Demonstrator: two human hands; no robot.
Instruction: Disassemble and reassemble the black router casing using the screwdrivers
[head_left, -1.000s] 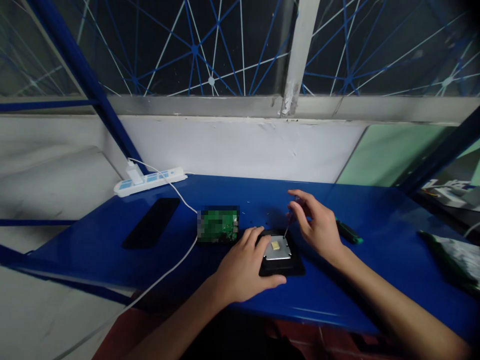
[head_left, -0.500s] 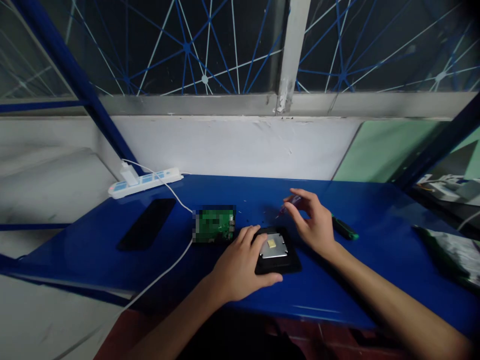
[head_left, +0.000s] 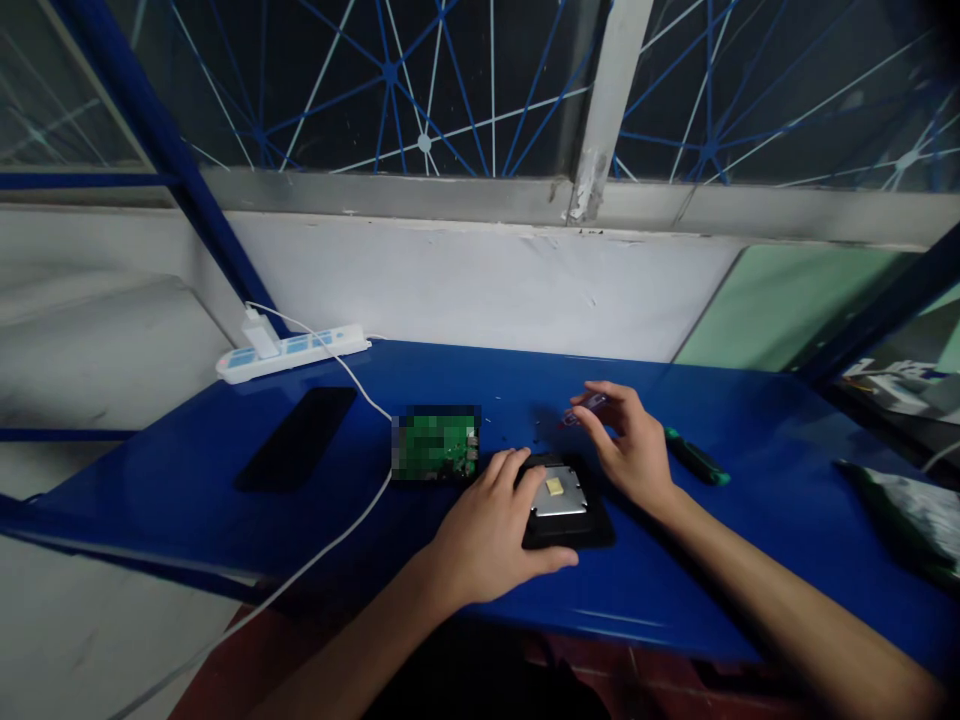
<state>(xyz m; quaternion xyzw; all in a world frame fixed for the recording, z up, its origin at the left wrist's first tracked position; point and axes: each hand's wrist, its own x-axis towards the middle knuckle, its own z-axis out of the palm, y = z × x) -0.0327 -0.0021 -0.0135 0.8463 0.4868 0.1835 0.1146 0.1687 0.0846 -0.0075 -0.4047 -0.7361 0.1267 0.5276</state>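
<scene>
Black flat casing (head_left: pixel 576 532) with a silver metal plate (head_left: pixel 568 504) lies near the front edge of the blue table (head_left: pixel 487 372), in the head view I watch. The left hand (head_left: pixel 487 535) holds it, spread wide; the right hand (head_left: pixel 634 450) pinches a slim translucent screwdriver (head_left: pixel 592 403), apart from the plate. Work seems partway: whether the plate is fastened, I cannot tell. A green circuit board (head_left: pixel 436 446) is close at left; more room lies behind.

White power strip (head_left: pixel 297 351) (a white plug (head_left: pixel 262 334) in it), pale green panel (head_left: pixel 787 300) back right, silvery bag (head_left: pixel 919 515) far right
</scene>
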